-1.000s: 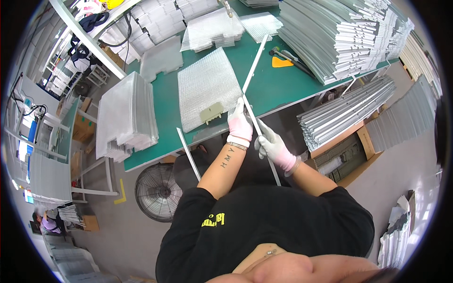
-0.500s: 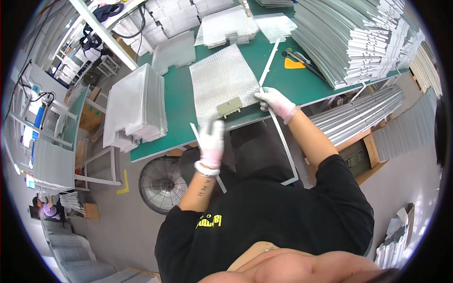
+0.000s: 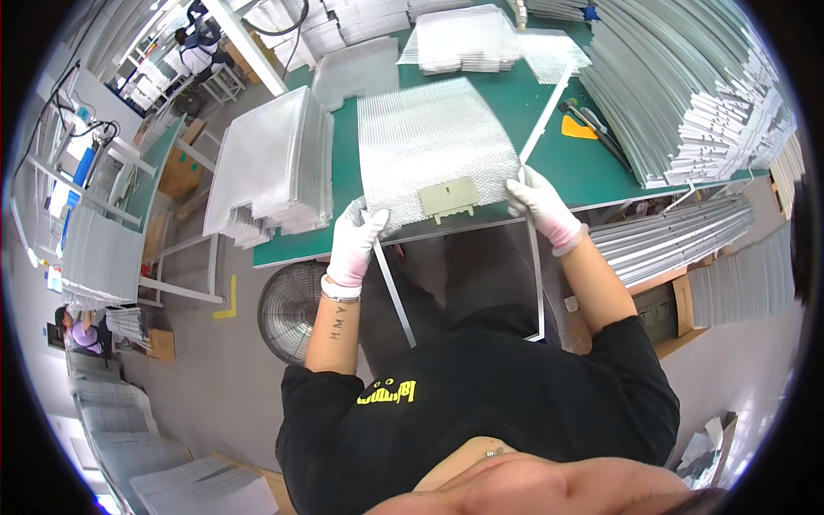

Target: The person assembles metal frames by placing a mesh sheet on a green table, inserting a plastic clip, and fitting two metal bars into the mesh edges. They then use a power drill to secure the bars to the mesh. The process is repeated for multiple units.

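A silvery mesh sheet (image 3: 433, 129) bows upward over the green table's near edge, with a beige plastic piece (image 3: 449, 199) at its near side. My gloved left hand (image 3: 355, 243) pinches the sheet's near left corner, thumb on top. Beneath that hand a thin white metal strip (image 3: 395, 293) slants down toward my lap. My gloved right hand (image 3: 545, 211) is closed at the near right corner, on the sheet's edge and a long white strip (image 3: 549, 110). That strip runs from the far table down past the hand to a bent corner near my lap. My fingertips are partly hidden.
A stack of mesh panels (image 3: 270, 159) stands on the table's left, another stack (image 3: 463, 39) at the back. To the right lie black-handled tools (image 3: 601, 133), an orange piece (image 3: 578, 128) and a tall panel pile (image 3: 687, 86). A floor fan (image 3: 292, 313) sits below.
My left hand has moved up and taken hold of the sheet's near left corner. The sheet now bows upward. The view has shifted a little.
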A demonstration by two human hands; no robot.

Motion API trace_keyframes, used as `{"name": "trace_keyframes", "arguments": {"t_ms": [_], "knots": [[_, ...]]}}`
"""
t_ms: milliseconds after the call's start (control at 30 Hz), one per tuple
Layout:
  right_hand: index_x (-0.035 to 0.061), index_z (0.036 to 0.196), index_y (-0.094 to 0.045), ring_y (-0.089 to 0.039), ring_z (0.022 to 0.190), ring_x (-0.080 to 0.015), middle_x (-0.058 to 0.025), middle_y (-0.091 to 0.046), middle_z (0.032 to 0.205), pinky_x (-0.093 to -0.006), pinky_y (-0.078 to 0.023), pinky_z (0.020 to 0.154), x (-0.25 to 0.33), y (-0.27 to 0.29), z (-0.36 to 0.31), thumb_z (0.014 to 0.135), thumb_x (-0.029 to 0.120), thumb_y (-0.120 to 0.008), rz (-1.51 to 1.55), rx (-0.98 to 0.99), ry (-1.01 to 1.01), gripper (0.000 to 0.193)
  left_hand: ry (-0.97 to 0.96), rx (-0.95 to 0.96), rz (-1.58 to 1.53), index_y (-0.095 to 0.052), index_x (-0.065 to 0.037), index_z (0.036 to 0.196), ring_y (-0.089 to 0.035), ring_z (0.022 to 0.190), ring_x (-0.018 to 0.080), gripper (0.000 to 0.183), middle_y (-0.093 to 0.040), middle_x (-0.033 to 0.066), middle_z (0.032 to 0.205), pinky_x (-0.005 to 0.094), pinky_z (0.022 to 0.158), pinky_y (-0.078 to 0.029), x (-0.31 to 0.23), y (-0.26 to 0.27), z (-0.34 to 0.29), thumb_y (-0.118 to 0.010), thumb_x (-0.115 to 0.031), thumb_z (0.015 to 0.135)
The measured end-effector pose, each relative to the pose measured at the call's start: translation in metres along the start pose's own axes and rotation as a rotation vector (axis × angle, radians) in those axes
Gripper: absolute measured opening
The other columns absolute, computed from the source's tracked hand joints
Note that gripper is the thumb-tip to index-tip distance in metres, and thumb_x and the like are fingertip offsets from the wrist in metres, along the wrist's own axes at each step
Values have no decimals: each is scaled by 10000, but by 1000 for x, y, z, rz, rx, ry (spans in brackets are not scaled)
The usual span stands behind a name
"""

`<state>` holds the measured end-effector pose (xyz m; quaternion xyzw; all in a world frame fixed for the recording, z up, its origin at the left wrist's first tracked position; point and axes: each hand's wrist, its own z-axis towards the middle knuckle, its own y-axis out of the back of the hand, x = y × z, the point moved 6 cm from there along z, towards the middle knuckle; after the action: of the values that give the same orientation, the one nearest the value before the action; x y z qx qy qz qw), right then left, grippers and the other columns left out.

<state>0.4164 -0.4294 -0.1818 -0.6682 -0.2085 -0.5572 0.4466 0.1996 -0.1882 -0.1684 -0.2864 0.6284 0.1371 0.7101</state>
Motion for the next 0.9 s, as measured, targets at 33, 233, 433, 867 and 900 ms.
{"name": "trace_keyframes", "arguments": {"t_ms": [33,233,433,867,900], "knots": [[67,1147,-497,-351,572,-43,53,-424,766,-238,-375,565,6,-3,-3,989,175,-572,-30,2,21,206,-41,-14,19,-544,52,1268,-589,721,45,436,-668,22,953,224,710,-538,-8,-3,-4,-720,-75,890],[14,1251,-471,-338,534,-45,45,-440,743,-238,-387,552,46,-34,-20,960,257,-626,-52,22,125,410,-127,-58,15,-561,88,1249,-637,790,87,436,-692,78,1031,206,701,-523,-68,-35,-43,-730,-67,879],[-13,1215,-479,-378,562,-62,34,-428,710,-242,-413,566,61,-51,-31,957,240,-618,-43,23,165,387,-419,-161,140,-226,69,1496,-611,830,84,698,-619,123,1206,188,726,-491,-81,-36,-68,-609,-2,917],[-101,1295,-427,-568,689,-73,-50,-626,853,-232,-476,620,96,-96,-32,934,217,-606,-324,149,341,513,-505,-345,-38,-306,44,1421,-516,817,86,558,-573,79,1125,233,733,-434,-109,-5,-127,-539,-132,946],[-102,1278,-448,-571,689,-74,-47,-630,841,-234,-478,623,99,-94,-27,932,198,-599,-382,115,352,482,-543,-320,-3,-251,43,1453,-516,851,92,597,-553,86,1175,243,760,-437,-113,0,-119,-514,-119,941]]}}
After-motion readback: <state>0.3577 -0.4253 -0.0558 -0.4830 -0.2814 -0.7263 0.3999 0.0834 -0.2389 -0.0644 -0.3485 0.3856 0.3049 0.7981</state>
